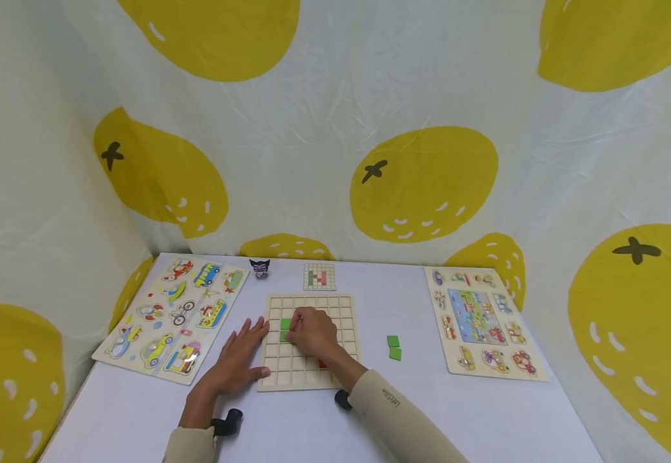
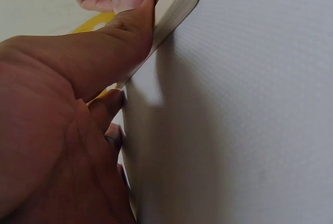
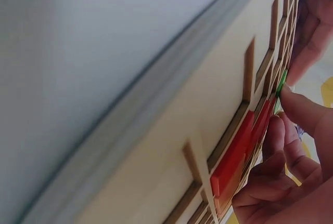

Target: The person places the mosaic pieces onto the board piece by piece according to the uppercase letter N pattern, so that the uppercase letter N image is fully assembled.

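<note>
A wooden grid board [image 1: 283, 376] lies flat on the white table. My left hand [image 1: 233, 363] rests along its left side, fingers spread, thumb on the frame near the lower left corner. Over the middle of the grid, my right hand [image 1: 316, 331] has thumb and fingertips together on a green square tile [image 3: 281, 82], seeming to pinch it at its cell. Another green tile [image 1: 285, 323] sits in the cell just above. Red tiles [image 3: 231, 156] fill some cells under the right hand, mostly hidden from the head view.
Two loose green tiles [image 1: 394, 347] lie right of the board. Behind it are a small pattern card [image 1: 319, 287] and a dark figurine [image 1: 260, 269]. Picture puzzle boards stand at left [image 1: 158, 326] and right [image 1: 451, 360]. A lemon-print curtain [image 1: 323, 167] closes off the back.
</note>
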The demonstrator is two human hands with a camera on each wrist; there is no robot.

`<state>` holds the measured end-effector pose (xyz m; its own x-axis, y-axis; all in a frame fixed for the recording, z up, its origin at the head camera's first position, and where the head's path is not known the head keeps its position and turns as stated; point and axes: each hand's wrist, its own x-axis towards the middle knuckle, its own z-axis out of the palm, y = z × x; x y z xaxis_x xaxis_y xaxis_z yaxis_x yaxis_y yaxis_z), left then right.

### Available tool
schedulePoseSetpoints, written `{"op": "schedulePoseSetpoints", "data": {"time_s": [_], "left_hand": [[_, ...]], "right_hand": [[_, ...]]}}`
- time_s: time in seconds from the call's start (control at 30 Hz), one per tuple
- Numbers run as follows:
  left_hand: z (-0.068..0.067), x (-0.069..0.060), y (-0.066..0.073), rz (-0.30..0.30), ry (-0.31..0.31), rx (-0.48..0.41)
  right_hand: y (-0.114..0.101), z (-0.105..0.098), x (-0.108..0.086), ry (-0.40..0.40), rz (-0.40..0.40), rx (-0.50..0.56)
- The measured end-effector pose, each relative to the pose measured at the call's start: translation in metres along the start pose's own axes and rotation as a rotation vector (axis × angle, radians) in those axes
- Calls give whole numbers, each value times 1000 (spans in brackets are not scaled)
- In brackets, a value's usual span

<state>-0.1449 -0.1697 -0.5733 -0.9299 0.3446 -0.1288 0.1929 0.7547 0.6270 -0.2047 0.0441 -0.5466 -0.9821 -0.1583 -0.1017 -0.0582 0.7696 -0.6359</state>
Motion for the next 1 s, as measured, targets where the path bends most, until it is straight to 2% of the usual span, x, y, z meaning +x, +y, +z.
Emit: {"op": "schedulePoseSetpoints", "data": {"time_s": [0.2, 0.57, 0.77, 1.0], "left_hand": [[0, 0, -1, 1, -4, -1], [0, 1, 0, -3, -6, -6], [1, 1, 1, -9, 0, -4], [1, 1, 0, -12, 0, 6]], "right_hand": [[3, -3, -2, -8, 15, 18], [27, -28, -18, -9, -41, 191], [50, -49, -29, 37, 3, 235], [83, -76, -43, 154, 74, 233]]}}
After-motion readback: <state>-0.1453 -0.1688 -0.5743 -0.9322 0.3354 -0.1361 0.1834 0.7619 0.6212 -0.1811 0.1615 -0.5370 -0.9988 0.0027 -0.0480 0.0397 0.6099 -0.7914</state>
